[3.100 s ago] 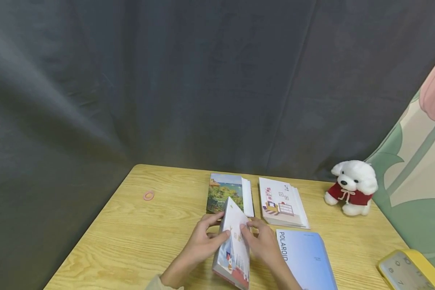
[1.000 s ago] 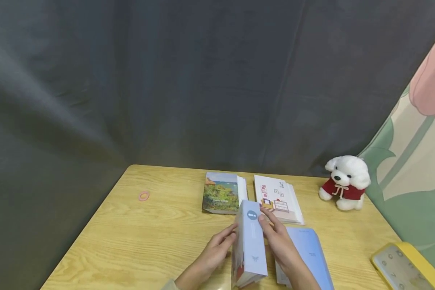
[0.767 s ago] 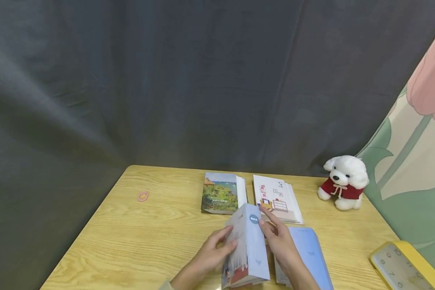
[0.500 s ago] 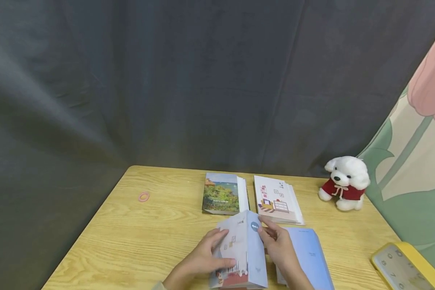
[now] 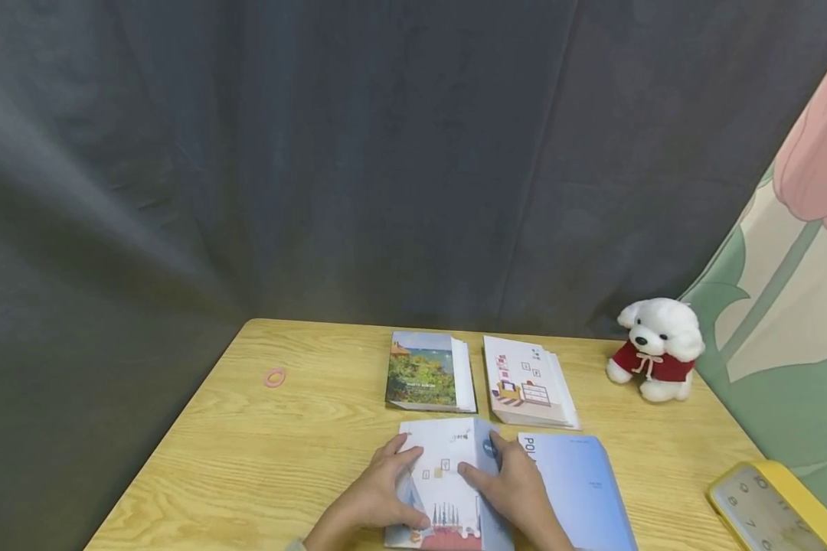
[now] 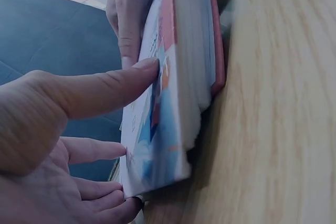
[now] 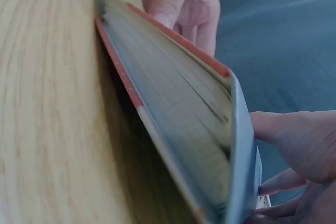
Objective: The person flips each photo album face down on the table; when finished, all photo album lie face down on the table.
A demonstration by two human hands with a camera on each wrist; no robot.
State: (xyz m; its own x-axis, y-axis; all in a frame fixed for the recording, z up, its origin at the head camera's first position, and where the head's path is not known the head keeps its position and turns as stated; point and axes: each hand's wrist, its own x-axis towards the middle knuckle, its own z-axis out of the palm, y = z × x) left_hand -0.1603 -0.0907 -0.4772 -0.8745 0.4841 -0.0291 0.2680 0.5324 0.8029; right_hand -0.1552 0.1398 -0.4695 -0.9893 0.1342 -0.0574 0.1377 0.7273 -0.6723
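Note:
Low in the middle of the head view lies a thick photo album (image 5: 448, 490) with a white illustrated cover, a pale blue spine and a red lower edge. My left hand (image 5: 380, 493) holds it at its left side, thumb on the cover. My right hand (image 5: 517, 486) grips the spine side, its thumb on the cover too. In the right wrist view the spine side of the album (image 7: 173, 93) stands raised, with a wedge of shadow beneath. The left wrist view shows its page edges (image 6: 191, 45) and my left thumb pressing the cover.
Behind lie a landscape-covered photo album (image 5: 423, 375) and a white illustrated album (image 5: 527, 383). A blue POLAROID album (image 5: 582, 490) sits right of my right hand. A pink ring (image 5: 275, 377), a white plush dog (image 5: 661, 348) and a yellow clock (image 5: 772, 505) are also on the wooden table (image 5: 234, 459).
The album has turned from standing with its spine up to lying with its cover facing up. My left hand has shifted left with it; the lettering on the blue album shows again.

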